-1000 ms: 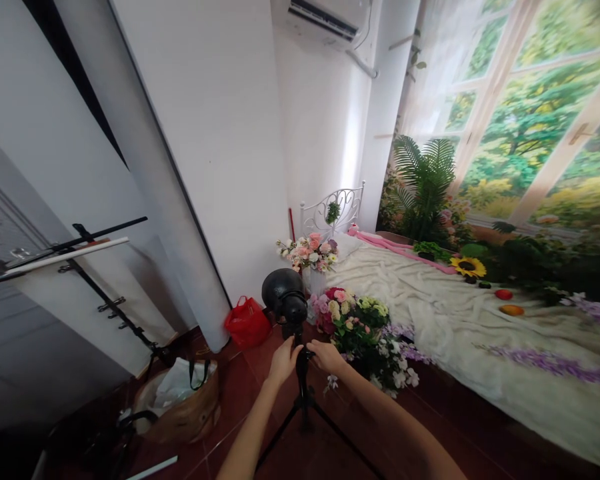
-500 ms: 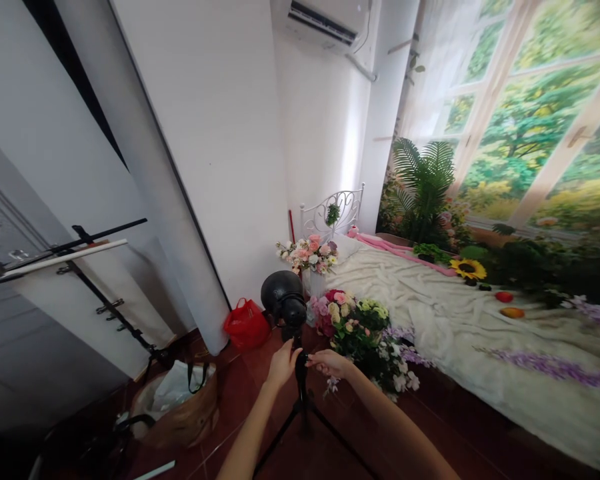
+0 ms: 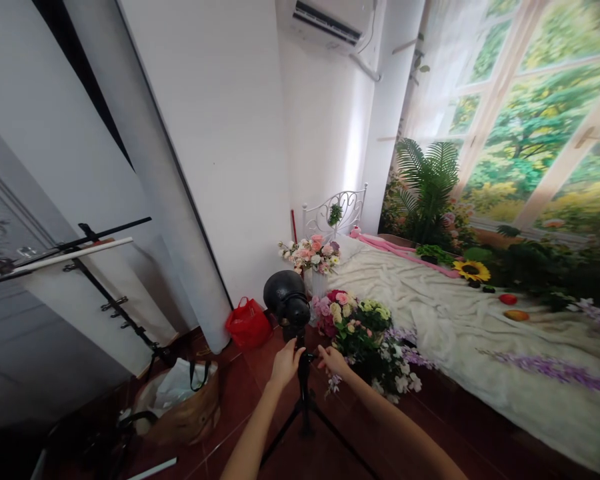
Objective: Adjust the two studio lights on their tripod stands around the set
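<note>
In the head view a black light stand (image 3: 304, 387) stands upright on spread legs, with a rounded black lamp head (image 3: 286, 297) on top. My left hand (image 3: 286, 363) is wrapped round the upper part of the pole, just below the head. A small dark knob (image 3: 310, 357) sticks out from the pole on the right. Beside that knob, a little apart from it, is my right hand (image 3: 334, 362), its fingers loosely bent and apart with nothing visible between them.
Artificial flowers (image 3: 355, 320) crowd the floor right of the stand, before a bed with a cream blanket (image 3: 405, 287). A red bag (image 3: 249, 323) lies by the wall. At left are a woven basket (image 3: 193, 407) and a metal backdrop stand (image 3: 107, 293). Tripod legs spread low over the tiled floor.
My right hand has come away from the knob to the right, and its fingers have parted. My left hand keeps its hold on the pole. The view has shifted slightly.
</note>
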A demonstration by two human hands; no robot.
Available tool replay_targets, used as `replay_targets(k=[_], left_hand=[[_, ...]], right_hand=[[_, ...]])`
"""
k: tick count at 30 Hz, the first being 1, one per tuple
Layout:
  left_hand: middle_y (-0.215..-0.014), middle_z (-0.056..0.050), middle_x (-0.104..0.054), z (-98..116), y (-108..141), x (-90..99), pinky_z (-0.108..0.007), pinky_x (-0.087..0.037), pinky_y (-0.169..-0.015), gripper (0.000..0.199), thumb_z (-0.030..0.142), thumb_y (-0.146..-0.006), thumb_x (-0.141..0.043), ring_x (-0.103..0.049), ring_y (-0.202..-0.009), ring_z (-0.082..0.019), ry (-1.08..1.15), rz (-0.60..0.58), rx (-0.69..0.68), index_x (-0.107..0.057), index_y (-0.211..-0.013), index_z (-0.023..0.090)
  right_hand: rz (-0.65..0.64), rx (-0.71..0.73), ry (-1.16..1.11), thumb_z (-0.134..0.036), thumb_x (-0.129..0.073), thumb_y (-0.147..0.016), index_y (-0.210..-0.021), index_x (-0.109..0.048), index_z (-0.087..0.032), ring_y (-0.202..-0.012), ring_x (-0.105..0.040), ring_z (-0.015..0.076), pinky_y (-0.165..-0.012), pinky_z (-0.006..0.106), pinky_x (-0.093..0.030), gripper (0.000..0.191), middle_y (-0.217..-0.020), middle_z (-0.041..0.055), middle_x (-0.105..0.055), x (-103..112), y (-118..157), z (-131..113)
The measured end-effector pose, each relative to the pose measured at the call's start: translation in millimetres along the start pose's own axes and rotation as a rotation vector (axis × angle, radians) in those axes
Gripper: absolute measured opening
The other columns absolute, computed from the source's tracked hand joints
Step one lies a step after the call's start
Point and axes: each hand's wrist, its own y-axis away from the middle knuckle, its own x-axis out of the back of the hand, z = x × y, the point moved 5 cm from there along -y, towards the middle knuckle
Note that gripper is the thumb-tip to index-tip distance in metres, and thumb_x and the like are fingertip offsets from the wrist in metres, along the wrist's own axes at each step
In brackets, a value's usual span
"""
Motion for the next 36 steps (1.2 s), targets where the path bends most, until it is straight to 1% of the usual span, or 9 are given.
replay_targets(k=[2, 4, 9, 13, 19, 23, 26, 30, 36], left_hand=[[-0.114, -0.012, -0.069, -0.8, -0.4, 0.0, -0.036, -0.051, -0.089, 0.043, 0.045, -0.094, -0.037, -0.067, -0.104, -0.025, 0.002, 0.001, 0.000, -0.054, -0.122, 0.017], [-0.114, -0.011, -0.069, -1.5, -1.1, 0.3, -0.035, -0.051, -0.089, 0.040, 0.043, -0.094, -0.038, -0.067, -0.104, -0.025, 0.004, -0.001, 0.002, -0.055, -0.122, 0.018], [-0.115, -0.010, -0.069, -1.4, -2.3, 0.4, -0.034, -0.051, -0.089, 0.038, 0.041, -0.094, -0.039, -0.067, -0.105, -0.023, 0.012, -0.004, -0.004, -0.055, -0.121, 0.019], [-0.116, -0.010, -0.068, -0.8, -1.2, 0.1, -0.036, -0.051, -0.091, 0.038, 0.042, -0.095, -0.037, -0.066, -0.106, -0.024, 0.015, 0.010, -0.010, -0.055, -0.120, 0.020], [-0.114, -0.010, -0.069, -0.8, -0.4, 1.3, -0.037, -0.052, -0.090, 0.038, 0.043, -0.094, -0.039, -0.067, -0.103, -0.025, 0.041, 0.032, -0.015, -0.056, -0.119, 0.020], [-0.117, -0.010, -0.069, -1.8, -0.3, 2.3, -0.038, -0.052, -0.093, 0.037, 0.041, -0.092, -0.044, -0.067, -0.106, -0.024, 0.083, 0.042, -0.016, -0.057, -0.119, 0.020], [-0.120, -0.009, -0.068, -2.9, 2.4, 0.9, -0.035, -0.052, -0.094, 0.037, 0.040, -0.092, -0.044, -0.066, -0.109, -0.022, 0.133, 0.051, -0.022, -0.058, -0.120, 0.021], [-0.121, -0.011, -0.067, -6.2, 6.8, -2.5, -0.039, -0.050, -0.098, 0.037, 0.034, -0.092, -0.041, -0.064, -0.113, -0.023, 0.171, 0.092, 0.010, -0.058, -0.122, 0.019], [-0.104, -0.007, -0.073, -4.2, 5.8, -2.5, -0.038, -0.056, -0.087, 0.025, 0.031, -0.085, -0.053, -0.070, -0.097, -0.023, 0.192, 0.070, 0.015, -0.064, -0.106, 0.022]], right_hand=[[-0.208, -0.082, -0.151, -0.053, -0.019, -0.098, -0.087, -0.057, -0.015, -0.049, -0.056, 0.0121, -0.047, 0.020, -0.039, 0.055, -0.078, 0.0109, -0.069, -11.6, 1.6, 2.5], [-0.302, -0.023, -0.201, -0.053, -0.023, -0.097, -0.084, -0.058, -0.015, -0.048, -0.055, 0.0098, -0.046, 0.018, -0.038, 0.053, -0.078, 0.0091, -0.070, -17.7, 3.0, -3.8], [-0.054, 0.242, 0.066, -0.030, -0.055, -0.087, -0.093, -0.057, -0.020, -0.062, -0.062, 0.0131, -0.056, 0.020, -0.042, 0.012, -0.084, 0.0039, -0.070, -3.4, 9.2, -22.5], [0.126, 0.528, 0.466, -0.028, -0.061, -0.084, -0.098, -0.060, -0.023, -0.089, -0.065, 0.0201, -0.073, 0.026, -0.045, 0.015, -0.097, 0.0049, -0.068, 2.7, 19.9, -29.3], [0.081, 0.324, -0.064, -0.055, -0.037, -0.093, -0.100, -0.056, -0.022, -0.073, -0.065, 0.0176, -0.059, 0.027, -0.050, 0.039, -0.091, 0.0041, -0.067, -13.2, 1.2, -6.1], [0.243, 0.611, -0.060, -0.056, -0.062, -0.079, -0.099, -0.061, -0.021, -0.093, -0.062, 0.0210, -0.082, 0.034, -0.051, 0.040, -0.099, 0.0064, -0.064, -9.4, 10.7, -33.8], [0.316, 0.715, -0.027, -0.049, -0.070, -0.076, -0.103, -0.062, -0.021, -0.093, -0.060, 0.0220, -0.085, 0.036, -0.050, 0.040, -0.100, 0.0068, -0.063, -8.2, 21.4, -59.6], [0.339, 0.647, -0.027, -0.043, -0.066, -0.080, -0.091, -0.062, -0.021, -0.087, -0.063, 0.0237, -0.082, 0.037, -0.052, 0.025, -0.092, 0.0067, -0.065, -13.0, 22.8, -83.3], [0.190, 0.519, -0.149, -0.047, -0.066, -0.079, -0.089, -0.062, -0.024, -0.089, -0.066, 0.0282, -0.074, 0.035, -0.055, 0.025, -0.084, 0.0057, -0.070, -15.1, 29.1, -102.5]])
